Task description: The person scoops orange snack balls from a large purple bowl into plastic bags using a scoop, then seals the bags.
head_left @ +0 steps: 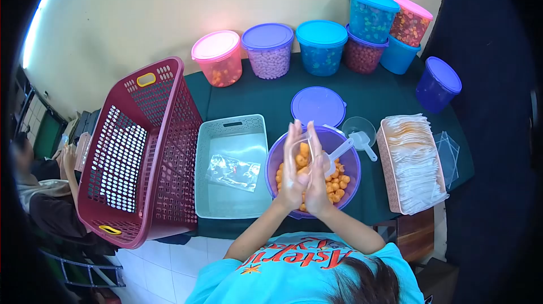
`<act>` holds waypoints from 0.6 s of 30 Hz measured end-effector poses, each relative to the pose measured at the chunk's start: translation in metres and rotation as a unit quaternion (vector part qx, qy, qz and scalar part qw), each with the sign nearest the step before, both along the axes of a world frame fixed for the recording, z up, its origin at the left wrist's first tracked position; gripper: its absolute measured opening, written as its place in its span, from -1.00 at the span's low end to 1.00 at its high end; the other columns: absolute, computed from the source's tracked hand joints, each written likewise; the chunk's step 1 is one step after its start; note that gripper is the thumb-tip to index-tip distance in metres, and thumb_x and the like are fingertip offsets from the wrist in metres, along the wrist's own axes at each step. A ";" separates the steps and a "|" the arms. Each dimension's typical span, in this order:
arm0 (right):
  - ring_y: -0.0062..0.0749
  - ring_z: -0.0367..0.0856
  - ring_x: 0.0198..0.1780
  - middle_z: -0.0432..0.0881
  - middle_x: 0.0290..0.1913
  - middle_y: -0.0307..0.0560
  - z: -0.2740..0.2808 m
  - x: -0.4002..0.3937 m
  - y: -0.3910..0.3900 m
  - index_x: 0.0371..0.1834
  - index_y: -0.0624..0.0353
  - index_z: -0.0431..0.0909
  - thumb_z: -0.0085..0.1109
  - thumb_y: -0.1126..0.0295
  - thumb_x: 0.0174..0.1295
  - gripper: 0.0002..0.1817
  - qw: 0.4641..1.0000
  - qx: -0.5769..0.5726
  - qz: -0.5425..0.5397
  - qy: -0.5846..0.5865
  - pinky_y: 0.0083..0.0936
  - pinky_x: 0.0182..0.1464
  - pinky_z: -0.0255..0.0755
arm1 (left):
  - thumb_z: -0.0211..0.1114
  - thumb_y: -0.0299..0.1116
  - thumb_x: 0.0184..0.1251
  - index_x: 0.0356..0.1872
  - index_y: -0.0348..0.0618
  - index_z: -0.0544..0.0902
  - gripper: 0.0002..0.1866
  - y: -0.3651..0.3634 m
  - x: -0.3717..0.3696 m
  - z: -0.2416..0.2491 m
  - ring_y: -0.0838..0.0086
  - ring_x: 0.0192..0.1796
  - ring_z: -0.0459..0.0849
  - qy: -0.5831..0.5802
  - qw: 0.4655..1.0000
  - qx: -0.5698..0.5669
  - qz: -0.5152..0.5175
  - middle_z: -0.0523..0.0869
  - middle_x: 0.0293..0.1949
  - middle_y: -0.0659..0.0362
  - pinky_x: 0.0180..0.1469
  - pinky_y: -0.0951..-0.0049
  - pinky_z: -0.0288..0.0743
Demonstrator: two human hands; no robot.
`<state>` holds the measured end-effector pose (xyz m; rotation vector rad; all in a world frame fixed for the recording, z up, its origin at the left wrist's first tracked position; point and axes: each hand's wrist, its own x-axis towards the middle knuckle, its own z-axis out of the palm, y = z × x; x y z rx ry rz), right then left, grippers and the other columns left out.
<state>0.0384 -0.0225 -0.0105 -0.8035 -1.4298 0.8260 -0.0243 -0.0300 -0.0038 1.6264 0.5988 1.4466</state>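
Note:
My left hand (pixel 293 176) and my right hand (pixel 318 185) are raised over a purple tub (pixel 355 182), palms facing, fingers long and nearly straight. Between them is a small clear plastic bag (pixel 306 140), its pale edge showing near the fingers. Orange round snacks (pixel 337 188) fill the tub and show through the gap between my hands. A white scoop (pixel 341 150) leans in the tub beside my right hand, its handle over the rim. Behind the tub lies its purple lid (pixel 318 106). A clear bowl (pixel 360 128) with another white scoop (pixel 366 144) sits to the right.
Left of the tub, a pale green basket (pixel 260 125) holds clear plastic packets (pixel 235 171), beside a large maroon crate (pixel 175 128). A pink basket (pixel 393 179) of flat white packets stands right. Several lidded tubs (pixel 268 58) line the wall. Another person (pixel 51 191) sits far left.

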 end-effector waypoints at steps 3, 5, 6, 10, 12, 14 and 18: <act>-0.23 -0.28 0.41 -0.26 0.39 0.07 0.001 0.001 0.000 0.34 0.32 -0.27 -0.31 0.17 0.24 -0.30 0.998 0.044 0.012 0.038 -0.42 0.35 -0.28 | 0.02 0.40 -0.09 0.30 -0.31 -0.27 0.17 -0.005 0.000 0.004 0.12 0.39 -0.22 0.050 0.997 -0.059 0.013 -0.18 0.34 -0.12 0.33 0.10 -0.24; -0.21 -0.25 0.40 -0.25 0.39 0.06 0.016 0.005 -0.003 0.34 0.31 -0.28 -0.25 0.18 0.22 -0.27 0.988 -0.041 0.047 0.143 -0.41 0.35 -0.27 | 0.01 0.31 -0.04 0.30 -0.36 -0.24 0.10 -0.018 0.015 -0.002 0.20 0.40 -0.22 -0.039 0.999 -0.005 0.030 -0.14 0.35 -0.08 0.35 0.24 -0.25; -0.21 -0.26 0.40 -0.25 0.39 0.06 0.010 0.002 -0.003 0.34 0.31 -0.28 -0.27 0.15 0.22 -0.28 0.987 -0.020 0.061 0.144 -0.41 0.35 -0.27 | 0.00 0.29 -0.01 0.30 -0.36 -0.21 0.07 -0.015 0.012 -0.002 0.20 0.40 -0.20 0.007 0.998 0.009 0.060 -0.12 0.34 -0.08 0.35 0.24 -0.25; -0.24 -0.15 0.37 -0.12 0.35 0.06 0.019 0.010 -0.008 0.31 0.30 -0.19 -0.30 0.18 0.27 -0.37 0.986 -0.014 0.101 0.129 -0.41 0.33 -0.20 | -0.09 0.26 0.12 0.30 -0.34 -0.12 -0.04 0.001 -0.007 0.002 0.24 0.38 -0.08 -0.026 0.999 -0.033 0.014 -0.06 0.34 -0.04 0.34 0.29 -0.21; -0.26 -0.04 0.34 0.00 0.31 0.06 0.029 0.017 -0.013 0.28 0.30 -0.09 -0.31 0.23 0.31 -0.45 0.985 -0.033 0.123 0.118 -0.42 0.31 -0.12 | -0.13 0.25 0.15 0.30 -0.34 -0.11 -0.08 -0.005 -0.007 0.007 0.23 0.38 -0.08 -0.049 0.998 -0.025 -0.004 -0.07 0.34 -0.04 0.34 0.29 -0.20; -0.29 0.07 0.31 0.12 0.27 0.06 0.036 0.025 -0.018 0.26 0.30 0.01 -0.32 0.28 0.34 -0.52 0.982 -0.055 0.143 0.107 -0.42 0.29 -0.04 | -0.23 0.19 0.23 0.27 -0.35 0.08 -0.20 -0.013 -0.009 0.015 0.22 0.37 -0.05 -0.091 0.995 -0.017 -0.031 -0.05 0.34 -0.04 0.33 0.28 -0.19; -0.58 0.46 -0.06 0.50 -0.13 -0.08 0.047 0.052 -0.019 -0.13 0.29 0.29 -0.03 0.58 0.19 -0.80 0.971 -0.025 0.167 0.172 -0.62 0.01 0.32 | -0.11 0.05 0.27 0.01 -0.38 0.47 -0.39 -0.020 -0.011 0.045 0.25 0.30 0.17 -0.058 0.996 0.012 0.072 0.25 0.22 -0.10 0.29 0.27 0.00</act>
